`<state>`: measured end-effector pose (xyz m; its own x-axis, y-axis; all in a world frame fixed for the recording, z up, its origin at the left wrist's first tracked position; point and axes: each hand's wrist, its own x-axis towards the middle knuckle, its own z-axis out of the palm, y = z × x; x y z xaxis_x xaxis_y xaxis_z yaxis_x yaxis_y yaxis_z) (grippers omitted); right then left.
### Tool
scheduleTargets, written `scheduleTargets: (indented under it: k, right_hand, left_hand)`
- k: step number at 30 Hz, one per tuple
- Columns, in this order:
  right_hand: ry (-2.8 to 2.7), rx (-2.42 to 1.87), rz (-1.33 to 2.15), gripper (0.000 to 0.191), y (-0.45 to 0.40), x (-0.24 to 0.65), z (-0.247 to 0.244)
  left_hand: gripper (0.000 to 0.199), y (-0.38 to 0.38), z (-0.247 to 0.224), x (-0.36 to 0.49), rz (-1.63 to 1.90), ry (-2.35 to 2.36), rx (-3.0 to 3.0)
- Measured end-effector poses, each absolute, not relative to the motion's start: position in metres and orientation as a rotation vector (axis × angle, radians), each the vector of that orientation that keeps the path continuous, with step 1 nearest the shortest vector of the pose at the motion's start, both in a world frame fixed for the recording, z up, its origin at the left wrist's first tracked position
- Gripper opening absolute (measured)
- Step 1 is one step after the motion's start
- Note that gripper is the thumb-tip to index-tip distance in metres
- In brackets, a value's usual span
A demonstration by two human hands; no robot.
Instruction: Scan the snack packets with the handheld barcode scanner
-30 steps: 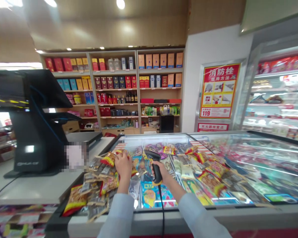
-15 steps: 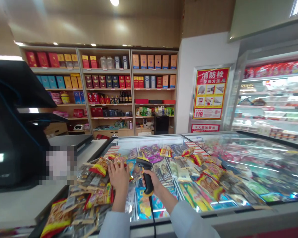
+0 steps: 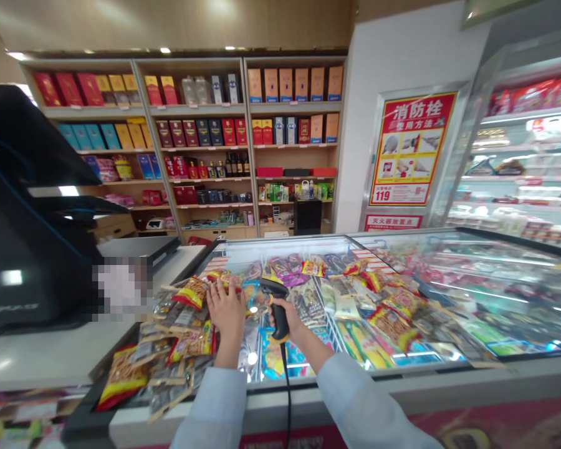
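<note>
Scanner point(image 3: 274, 287) gripped in my right hand point(image 3: 288, 319) above the freezer point(image 3: 266, 402), left hand point(image 3: 228, 315) open, fingers spread by the piled snack packets point(image 3: 191, 293); steady wrist, light touch advisable, I judge.

Pair of forearms, pale blue sleeves to near the wrists, reaching forward from the lower edge of the view. Left hand point(image 3: 226, 307): bare, palm down, back of hand showing, fingers extended and slightly spread, pointing away from the body. Right hand point(image 3: 286, 319): bare, fingers curled in a closed grip, forearm slanting inward from the lower right.
</note>
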<state>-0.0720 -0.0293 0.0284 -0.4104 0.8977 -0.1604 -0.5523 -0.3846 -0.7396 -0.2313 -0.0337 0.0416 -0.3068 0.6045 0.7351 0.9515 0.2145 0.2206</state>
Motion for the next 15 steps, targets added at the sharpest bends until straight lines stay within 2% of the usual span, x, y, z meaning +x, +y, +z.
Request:
scheduleTargets:
  k: [9,15]
  right_hand:
    - [-0.776,-0.711,1.903,0.019,-0.0303,-0.0722,0.0311]
    - [-0.839,-0.781,1.830,0.013,-0.0327,-0.0733,0.0382]
  left_hand:
    - [0.047,-0.0343,0.0430,-0.2315,-0.903,-2.002,-1.444]
    - [0.046,-0.0338,0.0475,-0.2305,-0.887,-2.000,-1.456]
